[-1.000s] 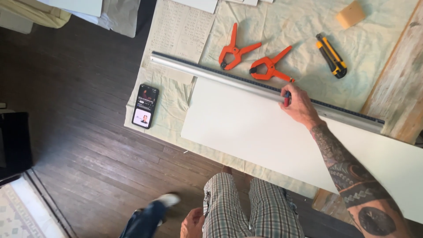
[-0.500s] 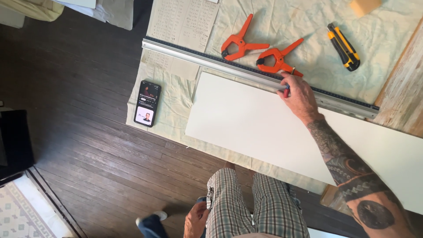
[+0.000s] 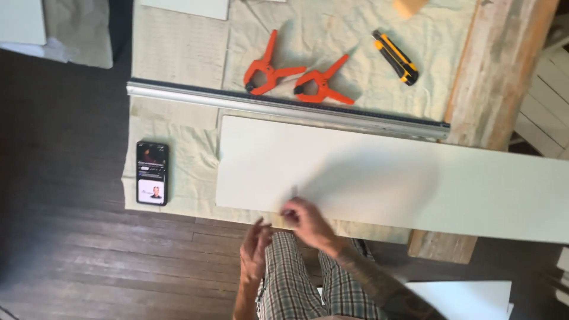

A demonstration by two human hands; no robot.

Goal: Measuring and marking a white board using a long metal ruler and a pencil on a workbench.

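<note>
White flat rectangular board (image 3: 379,178): one on the bench, biggest item in my view, lying flat across the cream drop cloth (image 3: 178,47), running left to right and out of frame at the right. Its far long edge sits just beside the long silver metal straightedge (image 3: 284,108); I can't tell if they touch. Near long edge reaches the front of the bench, right where my hands are.

Counts, big to small:
- 1 drop cloth, covering most of the weathered wooden bench top (image 3: 492,71), bare wood showing at right.
- 1 straightedge, slightly angled, left end overhanging the board's left edge.
- 1 black smartphone (image 3: 152,173), screen lit, on the cloth left of the board, well apart from it.
- 2 orange plastic spring clamps (image 3: 269,70), side by side beyond the straightedge.
- 1 yellow-and-black utility knife (image 3: 396,57), right of the clamps.

Hands: right hand (image 3: 305,218) at the board's near edge, fingers curled, pinching something small and thin; too blurred to tell what. Left hand (image 3: 255,243) just beside it, below the edge, fingers loosely spread, holding nothing.

Room: board surface is bare, and the dark wood floor (image 3: 71,255) lies left and in front.
</note>
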